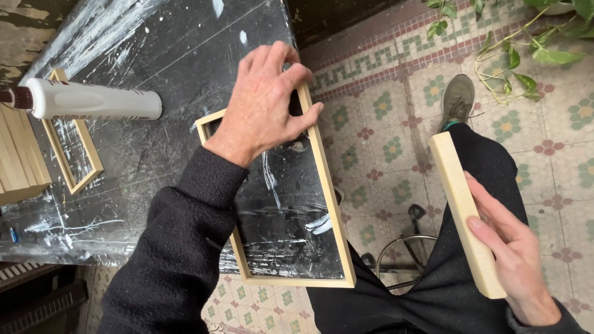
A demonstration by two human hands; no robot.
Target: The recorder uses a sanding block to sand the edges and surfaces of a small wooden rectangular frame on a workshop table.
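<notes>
Two hands in my view, both busy. Left hand (267,102) is pressed down, fingers spread and curled over the far end of a rectangular wooden frame (331,185); the thumb hooks its right rail. The frame's long axis runs from that hand back toward the body, near end hanging off the table (154,49) edge. Thin pale wood rails, open centre, square corners.

Right hand (516,260) grips a pale wooden block (463,204), fingers wrapped along its right face, held over the lap, well apart from the frame and to its right. The block is a long flat bar, long axis pointing away from me and tilted slightly left, smooth unfinished faces.

Left of the left hand: a white tube with a brown cap (86,99) lying on its side, a second smaller frame (74,151) and stacked wood strips (18,161). Tabletop is black, scratched and streaked white.
</notes>
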